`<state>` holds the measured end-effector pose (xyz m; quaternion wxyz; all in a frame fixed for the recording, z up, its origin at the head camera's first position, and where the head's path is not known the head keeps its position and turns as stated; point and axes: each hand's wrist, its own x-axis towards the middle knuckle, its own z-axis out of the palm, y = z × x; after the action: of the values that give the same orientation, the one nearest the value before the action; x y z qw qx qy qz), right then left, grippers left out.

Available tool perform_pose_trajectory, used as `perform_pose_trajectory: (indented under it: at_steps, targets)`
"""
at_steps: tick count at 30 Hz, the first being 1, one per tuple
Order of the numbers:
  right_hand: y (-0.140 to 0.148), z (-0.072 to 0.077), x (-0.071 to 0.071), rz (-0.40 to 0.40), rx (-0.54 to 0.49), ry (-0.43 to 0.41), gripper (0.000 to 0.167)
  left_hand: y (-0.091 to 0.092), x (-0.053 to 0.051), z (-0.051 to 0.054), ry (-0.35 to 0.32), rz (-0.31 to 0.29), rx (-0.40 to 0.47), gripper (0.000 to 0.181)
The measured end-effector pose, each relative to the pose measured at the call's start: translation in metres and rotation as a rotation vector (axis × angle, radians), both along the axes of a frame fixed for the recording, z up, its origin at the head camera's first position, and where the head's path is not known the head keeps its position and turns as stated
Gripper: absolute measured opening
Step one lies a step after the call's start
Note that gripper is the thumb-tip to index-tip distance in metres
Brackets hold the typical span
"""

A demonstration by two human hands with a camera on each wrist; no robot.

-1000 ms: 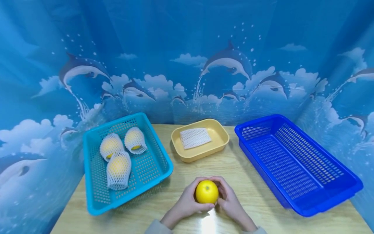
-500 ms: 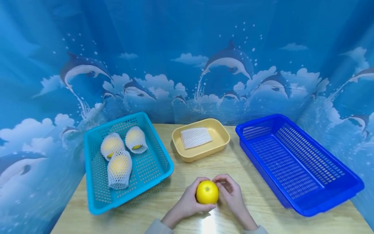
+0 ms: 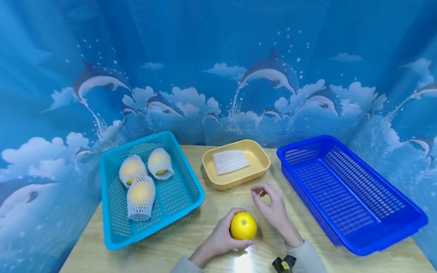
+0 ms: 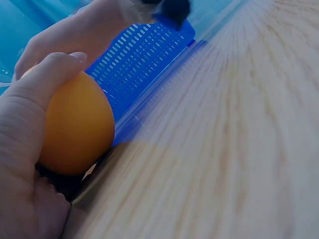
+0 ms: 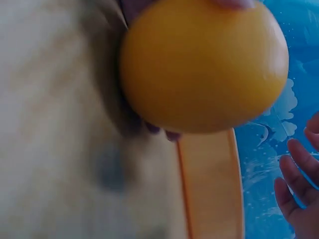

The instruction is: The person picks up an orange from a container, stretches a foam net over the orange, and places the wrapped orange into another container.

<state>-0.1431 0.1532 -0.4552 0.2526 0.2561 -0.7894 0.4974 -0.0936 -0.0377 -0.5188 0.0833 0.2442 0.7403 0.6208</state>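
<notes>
My left hand (image 3: 222, 235) grips an orange (image 3: 244, 226), yellow in the head view, just above the table's front part. In the left wrist view its thumb lies over the top of the orange (image 4: 77, 124). My right hand (image 3: 271, 206) is apart from the fruit, up and to its right, near the beige tray (image 3: 257, 172). Its fingers are loosely bent and hold nothing; the right wrist view shows them spread at the right edge. A flat white foam net sleeve (image 3: 230, 162) lies in the tray.
On the left stands a turquoise basket (image 3: 177, 206) holding three fruits (image 3: 140, 195) in white foam nets. A blue perforated basket (image 3: 341, 189) stands on the right. Behind the wooden table (image 3: 191, 235) hangs a dolphin-print curtain (image 3: 218, 57).
My right hand has let go of the orange and moved away up and to the right, toward the tray. The left hand still holds the fruit in about the same place.
</notes>
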Motion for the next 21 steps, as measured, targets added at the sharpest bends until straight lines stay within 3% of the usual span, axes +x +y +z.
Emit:
perform_pose_trajectory:
  at_steps: [11,17,21]
  targets:
    - [-0.009,0.032,-0.064,-0.027,0.202,0.176,0.017,0.000,0.000,0.000,-0.013,0.000,-0.012,0.075]
    - [-0.015,0.042,-0.094,-0.036,0.309,0.085,0.015,0.000,0.001,0.002,-0.033,0.003,-0.032,0.077]
    - [-0.019,0.043,-0.114,-0.061,0.447,0.006,0.019,-0.002,0.000,0.004,-0.032,-0.001,-0.031,0.078]
